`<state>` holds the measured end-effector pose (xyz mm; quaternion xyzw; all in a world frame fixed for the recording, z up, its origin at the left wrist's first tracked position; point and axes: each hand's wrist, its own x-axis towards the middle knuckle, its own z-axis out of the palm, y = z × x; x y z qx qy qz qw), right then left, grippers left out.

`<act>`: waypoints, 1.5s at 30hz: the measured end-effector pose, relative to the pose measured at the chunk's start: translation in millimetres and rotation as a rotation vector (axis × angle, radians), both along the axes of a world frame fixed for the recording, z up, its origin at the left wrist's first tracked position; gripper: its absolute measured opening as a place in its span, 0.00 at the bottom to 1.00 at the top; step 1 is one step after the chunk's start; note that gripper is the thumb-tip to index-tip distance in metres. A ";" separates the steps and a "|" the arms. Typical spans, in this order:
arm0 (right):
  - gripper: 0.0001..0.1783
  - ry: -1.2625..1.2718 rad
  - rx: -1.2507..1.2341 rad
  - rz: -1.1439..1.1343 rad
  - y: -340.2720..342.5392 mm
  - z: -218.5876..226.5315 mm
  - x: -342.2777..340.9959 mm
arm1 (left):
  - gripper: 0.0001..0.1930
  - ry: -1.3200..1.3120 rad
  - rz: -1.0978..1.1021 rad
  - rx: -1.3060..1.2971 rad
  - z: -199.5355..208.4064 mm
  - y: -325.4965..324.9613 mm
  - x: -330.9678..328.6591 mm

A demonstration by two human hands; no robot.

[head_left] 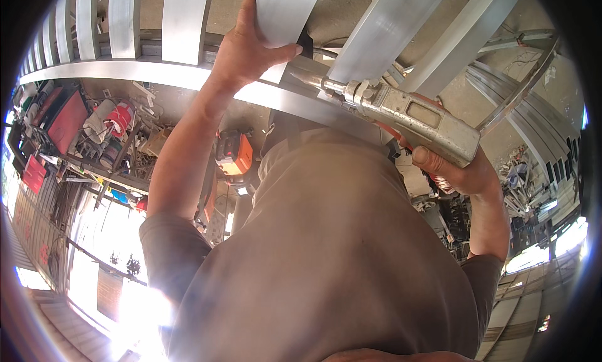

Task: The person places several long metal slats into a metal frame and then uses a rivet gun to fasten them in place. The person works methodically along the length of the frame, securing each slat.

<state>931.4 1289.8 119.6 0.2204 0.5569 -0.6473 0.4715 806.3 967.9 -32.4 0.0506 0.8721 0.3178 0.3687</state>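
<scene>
My left hand (pixel 238 56) grips a wide, flat aluminium slat (pixel 282 16), fingers along its left side and thumb across to its right edge. A small black piece (pixel 305 43) shows at the thumb tip. My right hand (pixel 461 173) is closed around the lower end of a worn metal rivet gun (pixel 420 114) with red parts on its handle; some of these fingers are hidden. The gun's narrow nose points left, close to the held slat's lower end, by the curved aluminium rail (pixel 276 99). Whether the tip touches metal, I cannot tell.
More slats (pixel 389 26) stand along the rail on both sides. An orange and black box (pixel 234 152) sits below the rail. At left, a cluttered bench holds a red-fronted case (pixel 66 120). Long metal profiles (pixel 533 111) lie at right, near a curved bar (pixel 523 89).
</scene>
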 end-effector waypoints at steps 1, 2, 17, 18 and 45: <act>0.43 0.003 -0.010 -0.003 0.2 -0.4 0.3 | 0.63 0.001 0.021 0.144 -3.4 -1.0 1.0; 0.42 -0.002 -0.020 0.002 0.9 -0.7 0.4 | 0.61 0.001 0.042 0.287 -6.2 -2.7 2.1; 0.43 0.044 -0.026 0.011 -1.0 -3.9 3.7 | 0.60 -0.010 0.049 0.257 -8.8 -5.7 1.8; 0.43 0.039 -0.021 0.015 -1.5 -4.4 3.5 | 0.60 -0.011 0.043 0.271 -8.7 -5.7 1.4; 0.39 -0.006 -0.020 0.040 -2.1 -9.0 1.3 | 0.57 -0.088 0.048 0.303 -3.5 -4.4 2.0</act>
